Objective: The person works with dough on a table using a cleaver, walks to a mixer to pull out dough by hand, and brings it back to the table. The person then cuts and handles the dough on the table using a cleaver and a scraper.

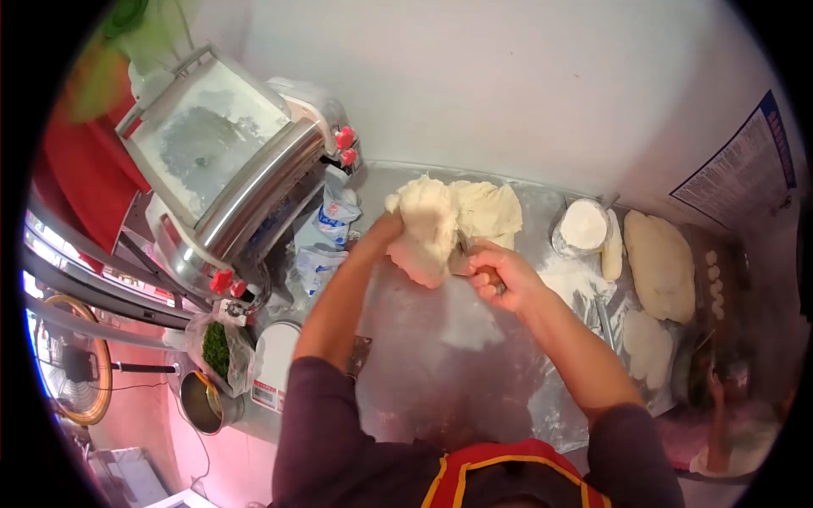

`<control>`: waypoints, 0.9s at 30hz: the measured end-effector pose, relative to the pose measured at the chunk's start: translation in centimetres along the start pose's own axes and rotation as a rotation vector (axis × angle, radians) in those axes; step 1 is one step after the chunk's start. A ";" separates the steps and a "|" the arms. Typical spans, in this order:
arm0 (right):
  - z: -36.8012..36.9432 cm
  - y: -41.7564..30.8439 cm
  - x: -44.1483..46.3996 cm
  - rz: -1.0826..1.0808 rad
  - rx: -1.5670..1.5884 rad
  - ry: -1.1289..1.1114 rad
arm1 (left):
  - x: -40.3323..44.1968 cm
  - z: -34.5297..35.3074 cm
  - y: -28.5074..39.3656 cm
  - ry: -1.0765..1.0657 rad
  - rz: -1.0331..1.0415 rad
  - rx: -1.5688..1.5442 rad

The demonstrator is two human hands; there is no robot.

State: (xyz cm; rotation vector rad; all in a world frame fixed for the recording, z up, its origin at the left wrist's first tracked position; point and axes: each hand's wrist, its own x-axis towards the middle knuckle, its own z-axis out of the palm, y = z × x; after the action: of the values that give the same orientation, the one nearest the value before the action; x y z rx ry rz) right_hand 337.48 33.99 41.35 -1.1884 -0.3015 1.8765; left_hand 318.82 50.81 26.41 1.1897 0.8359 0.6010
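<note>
A pale, rough piece of dough is lifted at the far side of the metal worktop. My left hand grips its left edge, with the fingers partly hidden by the dough. Just right of it lies a second dough mass, against the first. My right hand is closed around what looks like a metal dough scraper, its blade in the gap between the two pieces; its exact shape is hard to make out.
At left stands a dough-rolling machine, with blue-and-white bags beside it and a white scale nearer me. On the right are a flour container, scattered flour and a large dough slab. Another person's arm shows lower right.
</note>
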 end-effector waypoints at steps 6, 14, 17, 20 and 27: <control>-2.9 2.3 -3.2 -0.005 -0.234 0.058 | -10.8 2.8 13.7 -0.279 -0.376 1.233; -6.1 3.8 -3.5 -0.012 -0.338 0.013 | -18.7 6.1 12.7 0.003 -0.001 1.537; -6.8 5.1 -3.3 -0.050 -0.427 0.009 | -20.4 5.8 7.6 0.382 0.072 1.223; -5.4 5.7 -5.0 -0.042 -0.738 0.009 | -19.2 6.0 2.3 0.721 0.011 1.044; -2.9 15.5 -1.8 -0.385 -1.117 0.178 | -12.8 11.9 -1.9 0.902 -0.078 0.773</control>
State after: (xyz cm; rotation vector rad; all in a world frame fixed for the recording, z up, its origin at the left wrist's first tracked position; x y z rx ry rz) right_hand 331.78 22.76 31.64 -1.8048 -1.4840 1.1970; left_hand 321.26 33.61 29.41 1.5648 1.9964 0.7895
